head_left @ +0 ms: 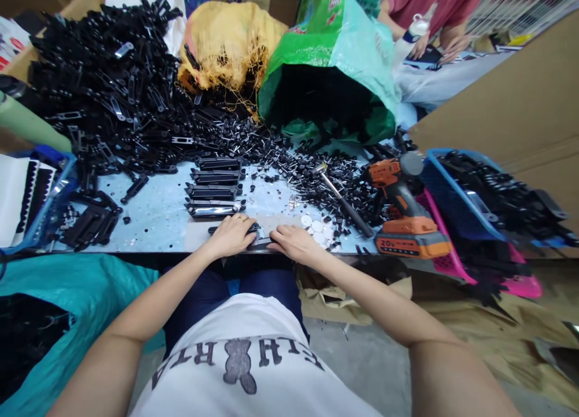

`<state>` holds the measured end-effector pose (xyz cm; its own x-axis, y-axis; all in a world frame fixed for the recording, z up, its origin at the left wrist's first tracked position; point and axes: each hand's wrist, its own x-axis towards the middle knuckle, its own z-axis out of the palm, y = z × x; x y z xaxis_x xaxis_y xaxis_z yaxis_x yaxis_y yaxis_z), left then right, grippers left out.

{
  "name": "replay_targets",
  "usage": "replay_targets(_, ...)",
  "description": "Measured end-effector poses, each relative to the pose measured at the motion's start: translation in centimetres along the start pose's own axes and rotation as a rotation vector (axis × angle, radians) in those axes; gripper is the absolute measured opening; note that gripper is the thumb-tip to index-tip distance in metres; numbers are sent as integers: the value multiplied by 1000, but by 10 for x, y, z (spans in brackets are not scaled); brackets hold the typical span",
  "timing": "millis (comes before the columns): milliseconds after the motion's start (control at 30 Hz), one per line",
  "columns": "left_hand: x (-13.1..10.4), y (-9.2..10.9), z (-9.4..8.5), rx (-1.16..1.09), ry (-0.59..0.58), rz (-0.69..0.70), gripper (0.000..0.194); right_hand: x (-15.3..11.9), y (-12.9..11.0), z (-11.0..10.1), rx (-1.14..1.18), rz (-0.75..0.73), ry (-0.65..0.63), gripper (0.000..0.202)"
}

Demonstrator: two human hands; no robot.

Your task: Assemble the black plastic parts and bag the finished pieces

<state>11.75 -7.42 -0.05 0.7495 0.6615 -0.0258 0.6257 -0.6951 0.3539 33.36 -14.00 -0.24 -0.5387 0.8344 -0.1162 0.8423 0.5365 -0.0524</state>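
At the front edge of the table, my left hand has its fingers bent over a black plastic part, which it mostly hides. My right hand is just to the right, its fingers closed at the end of a flat dark strip between the hands. Whether the strip belongs to the black part, I cannot tell. Beyond my left hand lies a row of several long black assembled pieces. White round discs lie beside my right hand. A hammer rests on a heap of black-headed pins.
An orange cordless drill stands at right, near a blue basket and pink basket. A large heap of black parts, a yellow sack and an open green bag fill the back. Another person's hands show behind.
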Motion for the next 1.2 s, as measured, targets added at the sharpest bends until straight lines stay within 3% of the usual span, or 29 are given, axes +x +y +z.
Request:
replay_targets(133,-3,4,0,-3,49,19,67,1,-8,0,-71,48,78,42)
replay_targets(400,-13,-3,19,-40,247,49,43,5,-17,-23,-137,49,177,36)
replay_targets(567,-9,2,10,-21,146,82,54,-1,-6,-19,-86,30,128,40)
replay_targets(633,8,5,0,38,147,114,52,-1,5,-16,-16,55,91,42)
replay_targets(700,39,7,-9,132,188,71,38,9,21,-17,32,102,95,40)
replay_targets(833,108,6,-23,192,89,-171,21,62,56,-23,-55,330,213,28)
replay_targets(900,122,3,-29,176,64,-218,20,90,70,-25,-90,396,213,25)
replay_targets(1000,93,-9,-38,-5,220,-288,19,107,84,-23,-24,389,197,24)
replay_targets(1100,26,-25,-41,-711,498,-477,23,90,81,-17,248,349,366,15)
replay_targets(1133,3,-29,-39,-958,549,-570,28,80,75,-15,376,328,444,11)
replay_targets(1200,-34,-33,-31,-1318,536,-737,40,62,58,-13,612,271,581,10)
